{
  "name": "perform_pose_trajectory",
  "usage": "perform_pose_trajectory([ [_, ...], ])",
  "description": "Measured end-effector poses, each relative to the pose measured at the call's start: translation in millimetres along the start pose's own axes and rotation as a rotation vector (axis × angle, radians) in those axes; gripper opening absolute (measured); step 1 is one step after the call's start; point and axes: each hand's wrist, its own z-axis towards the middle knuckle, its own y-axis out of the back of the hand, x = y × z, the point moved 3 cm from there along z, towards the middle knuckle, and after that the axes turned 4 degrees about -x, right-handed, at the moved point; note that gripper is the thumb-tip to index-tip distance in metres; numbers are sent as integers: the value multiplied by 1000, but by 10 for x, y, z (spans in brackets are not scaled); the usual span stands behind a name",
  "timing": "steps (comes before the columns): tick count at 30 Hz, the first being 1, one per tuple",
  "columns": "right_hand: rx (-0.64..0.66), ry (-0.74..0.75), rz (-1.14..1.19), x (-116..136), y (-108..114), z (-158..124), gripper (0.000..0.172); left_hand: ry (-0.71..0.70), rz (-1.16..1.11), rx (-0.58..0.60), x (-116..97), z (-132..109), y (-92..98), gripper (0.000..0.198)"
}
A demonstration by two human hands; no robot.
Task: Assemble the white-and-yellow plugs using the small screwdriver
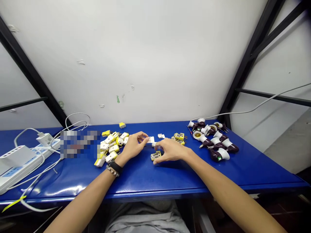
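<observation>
My left hand (136, 144) pinches a small white plug cover (151, 139) between thumb and fingers. Close by on its right, my right hand (172, 149) curls its thumb and fingers round an opened yellow plug base (155, 156) with metal parts showing, low over the blue table. Part of that base is hidden by the fingers. Another white cover (161, 136) lies just behind the hands. Beyond my right hand is a small pile of open yellow plug bases (179, 137). Left of my left hand, several yellow-and-white plugs (113, 148) are heaped together.
Several dark-and-white lamp holders (215, 142) cover the table's right side. At the left lie a white power strip (31, 165), a charger (45, 139) and loose white cables. A lone yellow plug (122, 125) sits near the wall. Black metal frames stand on both sides.
</observation>
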Motion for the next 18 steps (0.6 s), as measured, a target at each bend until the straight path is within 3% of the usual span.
perform_pose_trajectory([
  [3,101,0,-76,-8,-22,3,38,-35,75,62,-40,-11,-148,26],
  [7,25,-60,-117,-64,111,4,32,-71,132,121,-37,-20,-194,31],
  [12,-196,-331,-287,-407,445,-86,43,-128,233,93,-28,-42,-74,32],
  [15,-134,-500,-342,-653,553,-174,47,-146,334,56,-24,-33,50,29],
  [18,-62,-548,-352,-757,574,-217,48,-155,524,-21,20,7,244,30],
])
